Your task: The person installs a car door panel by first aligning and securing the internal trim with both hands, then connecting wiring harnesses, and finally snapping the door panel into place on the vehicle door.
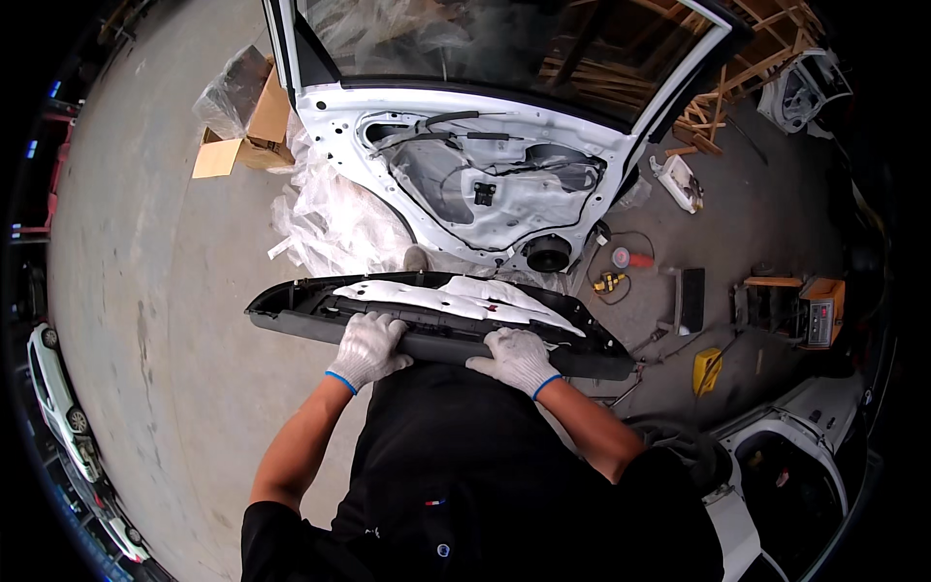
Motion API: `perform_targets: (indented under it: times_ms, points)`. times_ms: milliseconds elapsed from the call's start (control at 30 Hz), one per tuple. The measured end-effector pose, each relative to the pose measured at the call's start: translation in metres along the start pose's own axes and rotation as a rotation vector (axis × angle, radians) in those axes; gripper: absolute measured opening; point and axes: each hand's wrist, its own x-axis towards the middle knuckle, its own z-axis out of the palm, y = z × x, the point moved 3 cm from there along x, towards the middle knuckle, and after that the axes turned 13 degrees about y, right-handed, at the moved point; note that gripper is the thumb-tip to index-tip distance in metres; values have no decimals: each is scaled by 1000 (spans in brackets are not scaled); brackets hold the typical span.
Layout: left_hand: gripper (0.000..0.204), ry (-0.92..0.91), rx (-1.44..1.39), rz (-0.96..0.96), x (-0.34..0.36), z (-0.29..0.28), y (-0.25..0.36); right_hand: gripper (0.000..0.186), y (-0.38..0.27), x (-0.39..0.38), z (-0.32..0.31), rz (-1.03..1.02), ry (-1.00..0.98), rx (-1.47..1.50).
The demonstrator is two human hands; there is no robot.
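Black shirt fills the lower frame; both forearms rise from it to a dark door trim panel held flat and crosswise at waist height, inner side up, its white padding exposed. Left hand, in a white knit glove with blue cuff, wraps over the panel's near edge, fingers curled down onto it. Right hand, gloved the same, lies on the near edge with fingers pressed together and bent over the rim. Two-handed grip near the middle probably balances the long panel and keeps it level. Just beyond stands a white car door, bare of trim, with wiring, openings and a round speaker showing; the panel sits in line with it. Crumpled clear plastic sheet lies at the door's foot, an open cardboard box farther left. Floor is grey concrete, scuffed. To the right: a yellow tool, an orange box, stacked wood.
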Motion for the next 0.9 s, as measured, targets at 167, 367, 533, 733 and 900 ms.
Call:
perform_targets:
  times_ms: [167,367,533,733,900]
  points:
    - [59,20,-96,54,30,-20,-22,72,2,27,-26,41,-6,-46]
    - [60,-34,-195,100,80,-27,-57,71,10,77,-49,156,-65,-67]
    - [58,-40,-235,124,110,-36,-86,72,5,107,-63,221,-44,-84]
    - [62,22,-154,165,149,-45,-107,70,22,140,-71,234,-2,-108]
    - [64,79,-161,142,179,-55,-113,70,40,171,-99,229,-68,-48]
